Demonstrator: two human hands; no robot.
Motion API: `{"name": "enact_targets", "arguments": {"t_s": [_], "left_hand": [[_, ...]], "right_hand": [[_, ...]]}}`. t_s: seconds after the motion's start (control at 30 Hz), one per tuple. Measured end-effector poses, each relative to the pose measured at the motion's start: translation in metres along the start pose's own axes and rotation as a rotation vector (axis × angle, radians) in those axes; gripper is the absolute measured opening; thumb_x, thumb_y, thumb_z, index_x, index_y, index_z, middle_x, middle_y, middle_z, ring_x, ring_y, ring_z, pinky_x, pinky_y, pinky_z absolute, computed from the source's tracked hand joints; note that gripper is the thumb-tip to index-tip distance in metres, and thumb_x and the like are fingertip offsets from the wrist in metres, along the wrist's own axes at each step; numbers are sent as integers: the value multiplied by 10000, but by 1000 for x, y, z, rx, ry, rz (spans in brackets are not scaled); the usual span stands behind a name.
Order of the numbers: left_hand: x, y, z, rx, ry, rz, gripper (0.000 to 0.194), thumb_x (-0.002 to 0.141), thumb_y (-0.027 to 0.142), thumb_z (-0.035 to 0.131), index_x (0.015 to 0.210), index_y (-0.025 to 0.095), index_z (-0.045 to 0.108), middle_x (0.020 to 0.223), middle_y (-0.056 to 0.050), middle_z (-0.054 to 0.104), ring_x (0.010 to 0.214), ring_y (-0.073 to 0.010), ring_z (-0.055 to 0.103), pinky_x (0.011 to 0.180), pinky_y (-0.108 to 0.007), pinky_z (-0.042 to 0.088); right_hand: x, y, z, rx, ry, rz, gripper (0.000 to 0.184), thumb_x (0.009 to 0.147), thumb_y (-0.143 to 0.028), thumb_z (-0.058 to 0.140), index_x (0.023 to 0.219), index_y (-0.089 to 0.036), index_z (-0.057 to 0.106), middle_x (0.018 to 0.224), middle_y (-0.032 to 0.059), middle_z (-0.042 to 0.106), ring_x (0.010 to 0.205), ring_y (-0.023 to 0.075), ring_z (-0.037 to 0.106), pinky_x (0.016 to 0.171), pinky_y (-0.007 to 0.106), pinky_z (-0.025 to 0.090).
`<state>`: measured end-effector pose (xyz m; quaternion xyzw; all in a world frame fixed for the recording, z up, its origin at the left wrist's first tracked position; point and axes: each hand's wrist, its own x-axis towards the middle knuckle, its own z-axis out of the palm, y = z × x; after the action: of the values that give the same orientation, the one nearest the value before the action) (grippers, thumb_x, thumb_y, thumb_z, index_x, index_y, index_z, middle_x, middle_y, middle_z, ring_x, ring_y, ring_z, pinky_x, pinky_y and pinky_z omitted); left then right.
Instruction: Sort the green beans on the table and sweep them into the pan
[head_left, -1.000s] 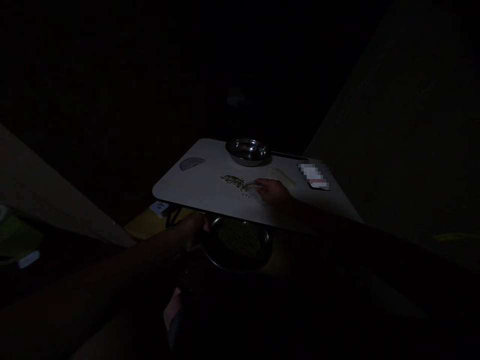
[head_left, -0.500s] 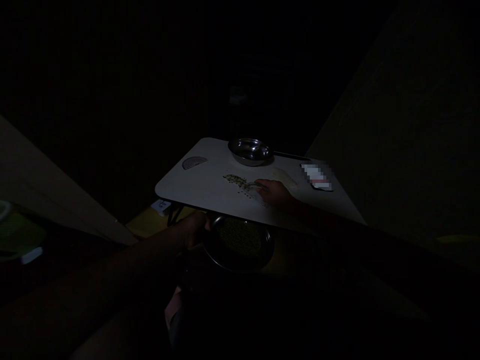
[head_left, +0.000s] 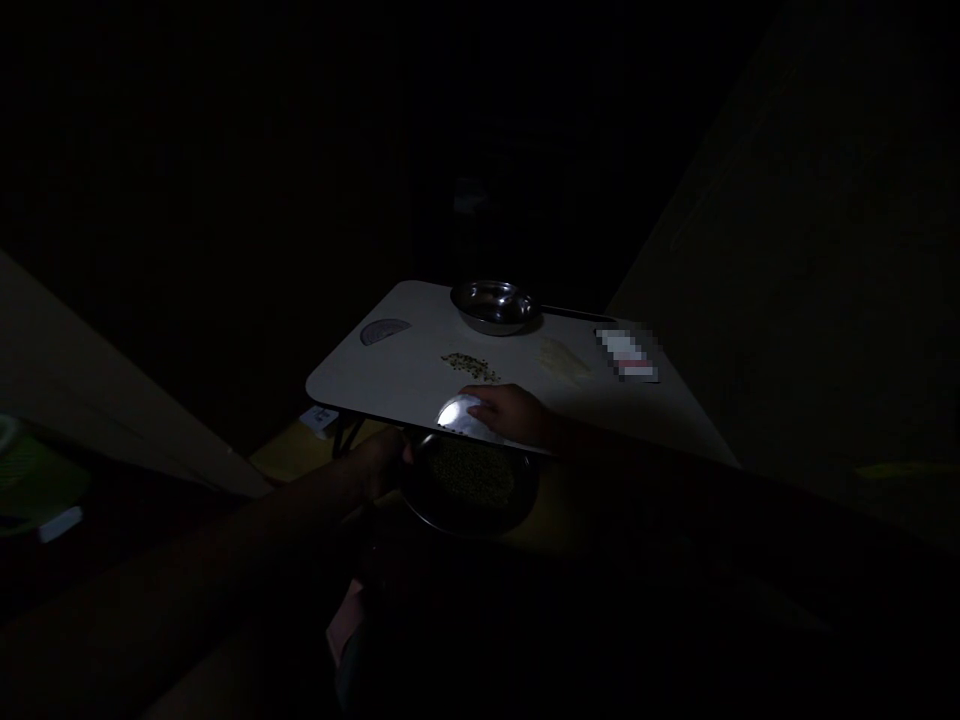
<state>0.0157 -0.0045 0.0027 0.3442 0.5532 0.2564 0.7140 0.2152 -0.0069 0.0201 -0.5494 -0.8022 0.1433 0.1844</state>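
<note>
The scene is very dark. My left hand [head_left: 384, 458] grips the rim of a round steel plate [head_left: 517, 505] filled with green grains [head_left: 472, 472], held just under the near edge of a small white table [head_left: 390, 375]. My right hand [head_left: 510, 412] rests at that near edge, fingers on a shiny round metal piece [head_left: 459, 414] that tilts over the plate. A small heap of green grains [head_left: 471, 364] lies on the tabletop beyond it. A pale heap [head_left: 562, 357] lies to the right.
An empty steel bowl [head_left: 493, 304] stands at the table's far edge. A grey semicircular mark [head_left: 384, 330] sits on the table's left part, a white-and-red card [head_left: 628, 355] on its right. A yellow surface [head_left: 289, 452] shows under the table. Dark walls close in on both sides.
My right hand has drawn back from the green heap to the near table edge, and a shiny metal piece now shows under its fingers. The left hand holds the plate in about the same place.
</note>
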Motion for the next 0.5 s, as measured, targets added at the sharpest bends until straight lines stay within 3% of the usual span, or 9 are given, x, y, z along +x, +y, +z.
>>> {"name": "enact_targets", "arguments": {"t_s": [0.1,0.17,0.3,0.5], "left_hand": [[2,0,-1,4,-39,-52,98,391,65,395,379,162,390,410,-41,422,440,-129,415,444,-266,323],[1,1,0,9,-9,-46,115,385,57,394,389,171,380,401,-32,410,442,-134,407,436,-270,321],[-1,3,3,18,55,-36,152,399,37,399,394,181,351,381,-16,377,426,-122,376,420,-269,310],[0,2,2,26,68,-45,163,411,41,408,388,189,345,374,-18,368,423,-125,368,404,-269,302]], "right_hand": [[-8,-12,5,99,-44,-60,340,770,-274,472,1104,-257,533,1036,9,619,907,150,573,791,295,431],[-10,-10,5,169,7,-54,332,766,-243,472,1089,-217,547,1042,29,615,917,146,568,804,298,429],[-6,14,-4,113,180,82,334,749,-219,473,1064,-159,566,1085,72,592,984,172,539,855,310,407],[-1,51,-19,-33,166,151,350,761,-218,436,1081,-138,552,1097,79,586,992,186,536,863,311,402]]}}
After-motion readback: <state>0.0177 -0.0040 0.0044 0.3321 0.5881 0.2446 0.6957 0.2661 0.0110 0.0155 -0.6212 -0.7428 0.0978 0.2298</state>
